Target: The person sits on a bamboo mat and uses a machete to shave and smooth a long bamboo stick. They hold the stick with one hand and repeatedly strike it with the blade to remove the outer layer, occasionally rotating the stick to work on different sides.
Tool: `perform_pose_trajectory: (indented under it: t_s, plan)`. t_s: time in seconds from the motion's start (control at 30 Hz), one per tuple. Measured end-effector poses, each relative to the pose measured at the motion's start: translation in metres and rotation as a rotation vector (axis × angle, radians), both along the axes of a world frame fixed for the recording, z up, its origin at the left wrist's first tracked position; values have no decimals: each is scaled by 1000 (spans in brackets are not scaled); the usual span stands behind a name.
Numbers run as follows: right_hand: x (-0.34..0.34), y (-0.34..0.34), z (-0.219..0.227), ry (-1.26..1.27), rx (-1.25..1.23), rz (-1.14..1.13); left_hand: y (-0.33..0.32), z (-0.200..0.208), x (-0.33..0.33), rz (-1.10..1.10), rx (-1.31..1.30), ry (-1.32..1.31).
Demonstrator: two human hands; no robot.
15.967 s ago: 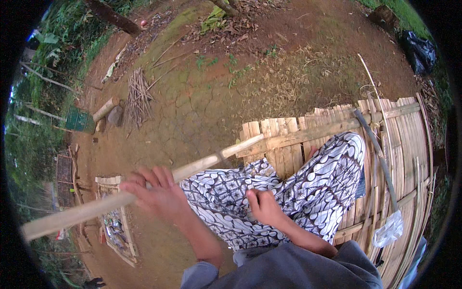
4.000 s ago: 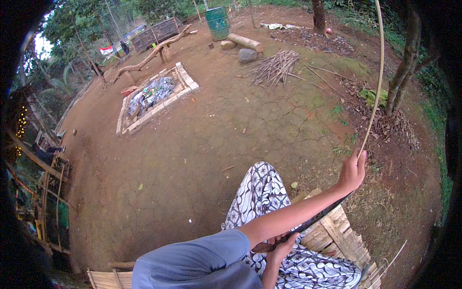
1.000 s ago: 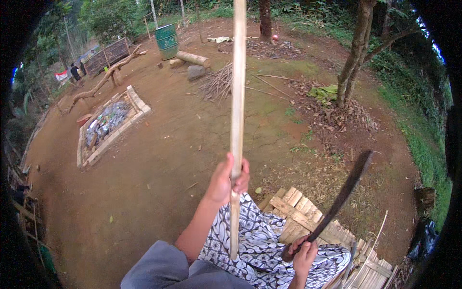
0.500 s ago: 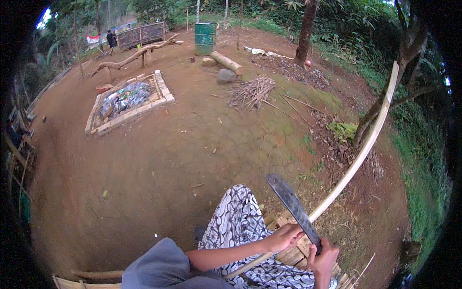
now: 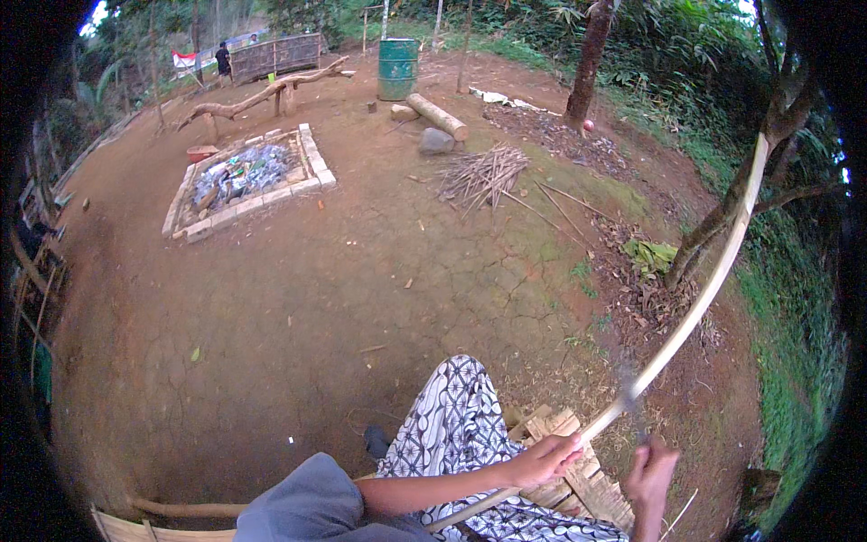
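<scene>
A long pale strip of split bamboo or wood (image 5: pixel 691 323) rises from my lap toward the upper right. My left hand (image 5: pixel 545 459) is closed around its lower part, over my patterned trousers (image 5: pixel 456 402). To the right of it, my right hand (image 5: pixel 652 471) grips a machete (image 5: pixel 630 394), whose handle is mostly hidden in the fist. The dark blade is smeared by motion and seen nearly edge-on where it meets or crosses the strip. Whether it touches the strip I cannot tell.
Split bamboo slats (image 5: pixel 578 483) lie under my hands. Ahead are a brick-edged fire pit (image 5: pixel 257 210) with ash, a pile of sticks (image 5: pixel 488 173), a log (image 5: pixel 438 117), a stone (image 5: pixel 436 141) and a green drum (image 5: pixel 397 70). Far left stands a person (image 5: pixel 223 60); trees line the right.
My right hand has moved right and away from my left, swinging the machete from a leftward slant to nearly upright by the strip. My left hand keeps its grip. The view has shifted slightly.
</scene>
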State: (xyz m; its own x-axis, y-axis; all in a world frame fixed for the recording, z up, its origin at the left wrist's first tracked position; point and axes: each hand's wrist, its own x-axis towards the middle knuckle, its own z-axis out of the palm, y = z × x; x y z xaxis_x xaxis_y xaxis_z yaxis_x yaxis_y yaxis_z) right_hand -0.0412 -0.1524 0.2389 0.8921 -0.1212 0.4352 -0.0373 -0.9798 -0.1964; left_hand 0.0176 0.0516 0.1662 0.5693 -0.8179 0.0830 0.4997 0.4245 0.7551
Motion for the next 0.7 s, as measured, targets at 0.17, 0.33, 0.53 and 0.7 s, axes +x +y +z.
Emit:
perform_pose_trajectory:
  t_s: [0.17, 0.33, 0.53, 0.7]
  plan:
    - [16, 5, 6, 150, -248, 151, -27, -25, 7, 254, 178, -303]
    - [17, 8, 9, 236, -335, 26, -30, -36, 14, 273, 230, -292]
    - [19, 17, -2, 289, -391, 141, -37, -65, 2, 544, 180, -532]
    - [25, 6, -5, 238, -433, -140, -23, -71, 16, 322, 402, -480]
